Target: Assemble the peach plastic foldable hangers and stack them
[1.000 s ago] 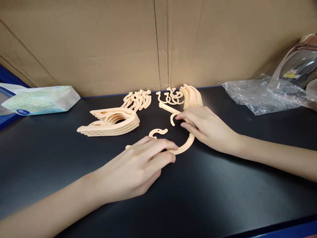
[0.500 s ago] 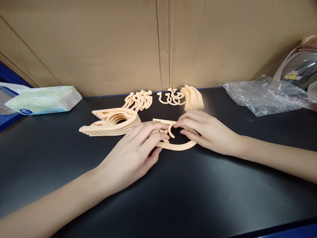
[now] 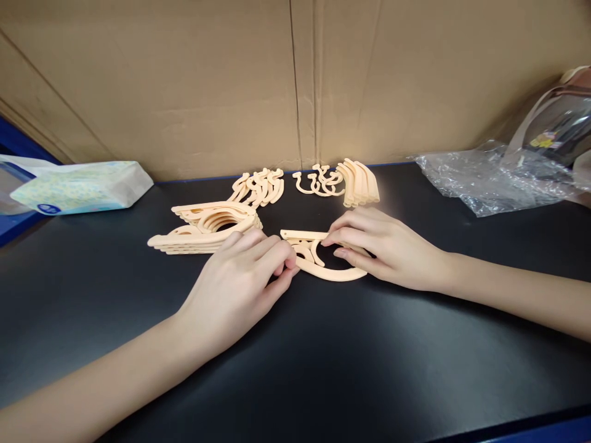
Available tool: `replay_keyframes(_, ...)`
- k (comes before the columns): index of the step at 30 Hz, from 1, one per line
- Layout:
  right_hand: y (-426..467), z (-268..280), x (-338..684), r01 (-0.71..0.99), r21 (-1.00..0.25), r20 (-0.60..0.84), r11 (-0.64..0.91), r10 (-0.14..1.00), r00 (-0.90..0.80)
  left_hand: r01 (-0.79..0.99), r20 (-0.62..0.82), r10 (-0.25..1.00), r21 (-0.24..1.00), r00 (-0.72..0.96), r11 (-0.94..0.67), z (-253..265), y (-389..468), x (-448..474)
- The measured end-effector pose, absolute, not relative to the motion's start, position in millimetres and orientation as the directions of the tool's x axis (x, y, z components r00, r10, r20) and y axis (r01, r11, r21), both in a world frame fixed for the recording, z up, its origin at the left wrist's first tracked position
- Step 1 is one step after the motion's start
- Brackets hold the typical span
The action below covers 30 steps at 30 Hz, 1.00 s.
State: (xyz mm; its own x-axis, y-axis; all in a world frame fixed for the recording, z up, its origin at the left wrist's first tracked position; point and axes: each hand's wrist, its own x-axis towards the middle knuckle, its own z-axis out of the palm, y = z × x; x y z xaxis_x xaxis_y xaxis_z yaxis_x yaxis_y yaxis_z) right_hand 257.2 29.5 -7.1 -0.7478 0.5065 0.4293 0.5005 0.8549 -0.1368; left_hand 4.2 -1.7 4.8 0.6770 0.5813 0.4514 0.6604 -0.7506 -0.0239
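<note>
Both hands, left hand [image 3: 240,277] and right hand [image 3: 383,246], pinch one peach plastic folding hanger [image 3: 323,264]; a finished stack of peach hangers [image 3: 203,231] lies far left, while loose peach hooks [image 3: 318,181] remain unassembled.

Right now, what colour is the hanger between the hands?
Pale peach hanger, clearest in the head view.
</note>
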Motion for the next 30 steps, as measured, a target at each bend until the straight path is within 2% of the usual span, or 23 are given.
replay_keyframes(7,28.1,-3.0,257.6,0.443,-0.220,0.436,0.869,0.494,-0.752,0.684,0.395,0.658,0.094,0.641,-0.723,5.5,-3.1,5.9)
replay_keyframes(13,24.3,-1.3,259.7,0.283,-0.313,0.464,0.907,0.405,-0.787,0.675,0.352,0.709,0.236,0.611,-0.699,7.4,-8.0,7.2)
replay_keyframes(20,23.7,-2.0,261.1,0.289,-0.266,0.443,0.920,0.383,-0.811,0.700,0.325,0.776,0.337,0.541,-0.629,3.9,-8.5,8.6)
replay_keyframes(23,24.1,-1.8,260.1,0.317,-0.218,0.425,0.923,0.382,-0.820,0.711,0.311,0.788,0.343,0.531,-0.614,4.7,-8.7,8.8)
replay_keyframes(30,24.9,-6.4,257.0,0.452,-0.178,0.475,0.874,0.478,-0.739,0.722,0.300,0.789,0.321,0.536,-0.612,6.1,-8.3,9.3)
